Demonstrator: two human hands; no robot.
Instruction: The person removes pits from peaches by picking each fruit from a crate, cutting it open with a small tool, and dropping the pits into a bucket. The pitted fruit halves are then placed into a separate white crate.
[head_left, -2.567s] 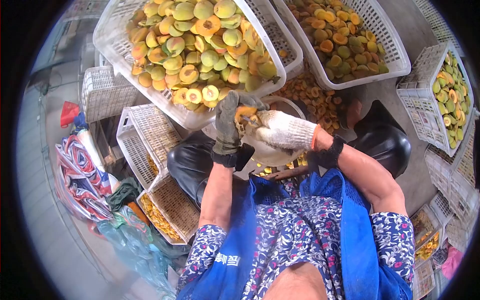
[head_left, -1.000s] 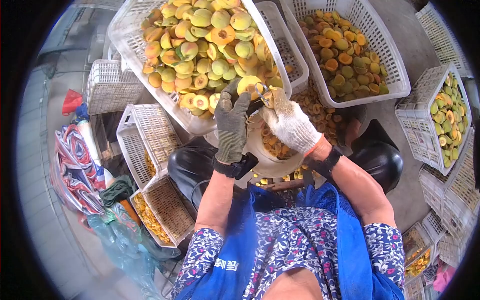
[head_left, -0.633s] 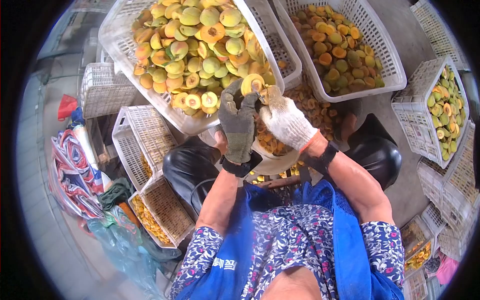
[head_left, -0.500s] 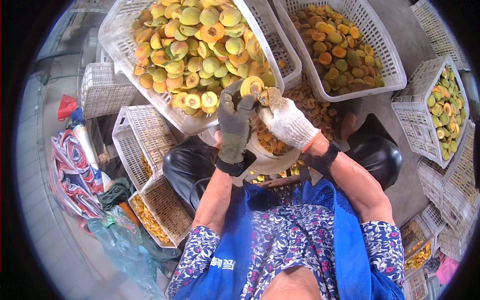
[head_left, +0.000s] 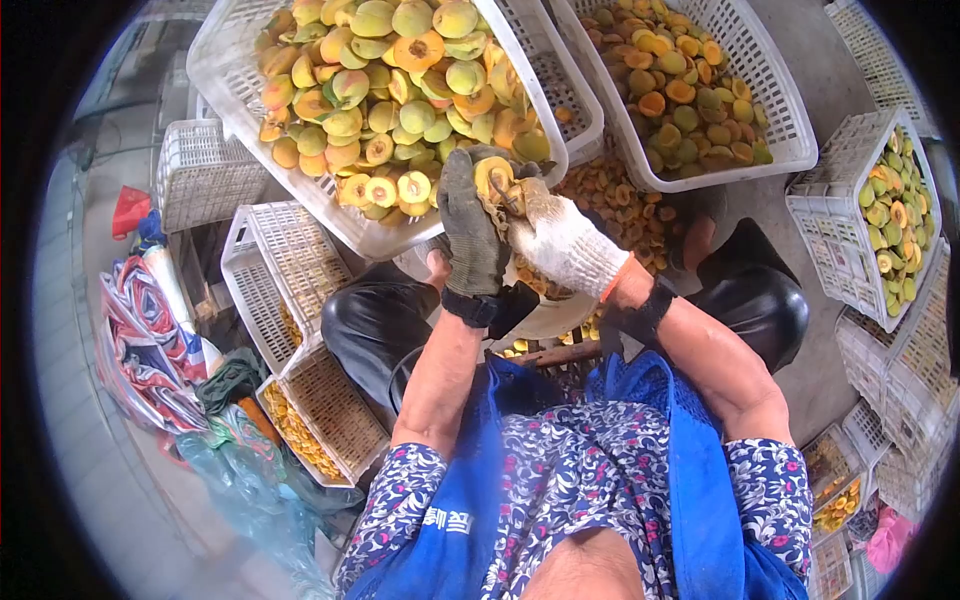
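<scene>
My left hand, in a grey-green glove, is closed around a peach half with its cut face up. My right hand, in a white knit glove, meets it from the right. Its fingers are closed on a small hand tool with a thin metal end at the peach flesh; the grip hides most of the tool. Just beyond my hands, a tilted white crate is heaped with cut peaches. Under my hands is a pale tub, partly covered, with peach pieces around it.
Another white crate of peach halves stands at upper right. A crate of greener halves is farther right. Left are stacked crates, a crate with yellow pieces, and plastic sheeting. My knees flank the tub.
Both hands stay together at the peach half, which has shifted slightly left. My left hand has turned, its fingers now behind the fruit, and the metal end shows less. The view has shifted a little.
</scene>
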